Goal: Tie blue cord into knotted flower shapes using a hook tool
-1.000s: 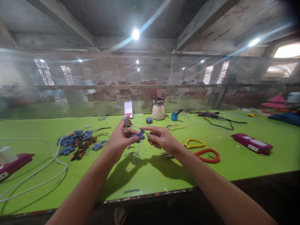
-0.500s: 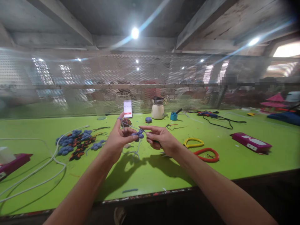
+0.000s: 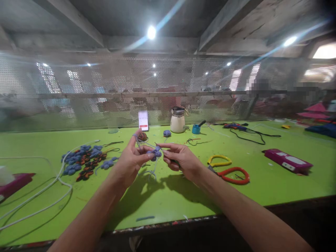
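Piece was pinched between thumb and fingertip of the left hand (image 3: 130, 159); index raised, yarn (image 3: 135, 137) run over it, probably to keep the strand taut. Right hand (image 3: 186, 159): thumb and index pinched on a thin hook (image 3: 156, 144), tip at the piece, presumably for fine control. Purple yarn piece (image 3: 157, 152) was held above the table (image 3: 168, 204); clock centred there, 12 = away from body. Purple ball (image 3: 167, 133) was set at 1, multicoloured ball (image 3: 142, 137) at 10–11, likely for easy feed. Phone (image 3: 143, 121) was stood upright at 11, seemingly for screen visibility. Scissors (image 3: 234, 175) were parked at 3–4, handles outward. Blue flower pieces (image 3: 72, 169) were piled at 9, apparently out of the way.
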A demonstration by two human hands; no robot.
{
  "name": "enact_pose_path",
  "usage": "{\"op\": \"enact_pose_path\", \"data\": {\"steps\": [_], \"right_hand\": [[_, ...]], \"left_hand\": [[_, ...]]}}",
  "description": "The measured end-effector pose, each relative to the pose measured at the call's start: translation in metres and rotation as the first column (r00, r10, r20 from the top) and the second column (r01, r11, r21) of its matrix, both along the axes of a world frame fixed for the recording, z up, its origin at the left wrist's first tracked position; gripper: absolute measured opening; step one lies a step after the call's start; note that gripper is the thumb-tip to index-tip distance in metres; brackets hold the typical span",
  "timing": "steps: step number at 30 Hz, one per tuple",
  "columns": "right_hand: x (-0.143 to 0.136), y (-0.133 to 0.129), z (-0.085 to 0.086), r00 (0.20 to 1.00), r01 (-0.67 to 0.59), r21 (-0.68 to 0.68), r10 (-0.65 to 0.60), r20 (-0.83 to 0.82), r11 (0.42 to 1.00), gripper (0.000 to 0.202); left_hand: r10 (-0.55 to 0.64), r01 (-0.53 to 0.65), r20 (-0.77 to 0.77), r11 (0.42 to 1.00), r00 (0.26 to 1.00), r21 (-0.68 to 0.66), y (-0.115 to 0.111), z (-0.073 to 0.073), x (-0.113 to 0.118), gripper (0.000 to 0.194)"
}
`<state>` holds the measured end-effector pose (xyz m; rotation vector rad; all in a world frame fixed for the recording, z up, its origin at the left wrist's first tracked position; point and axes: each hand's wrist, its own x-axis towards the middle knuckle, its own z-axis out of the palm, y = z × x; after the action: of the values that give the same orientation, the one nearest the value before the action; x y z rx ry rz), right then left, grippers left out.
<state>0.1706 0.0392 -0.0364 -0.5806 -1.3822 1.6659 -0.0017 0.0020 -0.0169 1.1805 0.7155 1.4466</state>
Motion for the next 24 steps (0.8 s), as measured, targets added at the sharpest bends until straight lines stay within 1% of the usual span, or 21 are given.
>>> {"op": "enact_pose_path", "data": {"steps": [9,14,18,24], "right_hand": [[0.0,-0.001,0.0,0.999,0.033,-0.035,-0.033,0.002,0.999,0.042],[0.001,-0.005,0.002,0.999,0.044,-0.079,-0.043,0.021,0.996,0.039],[0.001,-0.008,0.005,0.999,0.045,-0.113,-0.043,0.015,0.993,0.037],[0.001,-0.011,0.007,1.0,0.03,-0.133,-0.029,0.01,0.991,0.034]], "left_hand": [[0.055,-0.057,-0.037,0.998,0.998,-0.039,0.004,-0.001,0.001,0.104],[0.082,-0.085,-0.05,0.994,0.995,-0.064,0.004,-0.003,-0.002,0.105],[0.095,-0.1,-0.066,0.991,0.993,-0.091,0.002,-0.001,-0.002,0.101],[0.072,-0.078,-0.055,0.989,0.996,-0.128,0.003,-0.002,-0.004,0.098]]}}
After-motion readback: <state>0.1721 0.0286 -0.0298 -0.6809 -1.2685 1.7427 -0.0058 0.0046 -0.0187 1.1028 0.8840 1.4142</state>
